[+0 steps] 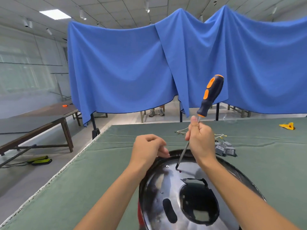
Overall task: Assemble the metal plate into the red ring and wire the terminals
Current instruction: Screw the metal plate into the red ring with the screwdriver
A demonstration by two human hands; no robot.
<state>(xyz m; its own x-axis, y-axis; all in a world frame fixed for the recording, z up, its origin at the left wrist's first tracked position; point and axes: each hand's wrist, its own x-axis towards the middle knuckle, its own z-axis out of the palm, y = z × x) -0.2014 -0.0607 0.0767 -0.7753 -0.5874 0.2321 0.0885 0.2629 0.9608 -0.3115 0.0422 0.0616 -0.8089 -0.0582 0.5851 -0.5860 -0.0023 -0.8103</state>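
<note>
A shiny round metal plate (166, 188) with a large central opening lies on the green table in front of me, and a sliver of the red ring (140, 214) shows under its left edge. My right hand (201, 140) grips the steel shaft of a black-and-orange screwdriver (211, 95), whose tip rests on the plate beside a small screw hole (180, 171). A seated screw (167, 166) shows to the left of the tip. My left hand (149, 148) sits with curled fingers at the plate's far rim; I cannot see whether it holds anything.
Grey terminal blocks (226, 149) and thin yellowish wires (181, 131) lie beyond the plate. A yellow object (287, 126) sits at the far right of the green table (99, 171). Blue cloth (132, 63) hangs behind. A wooden table (38, 120) stands to the left.
</note>
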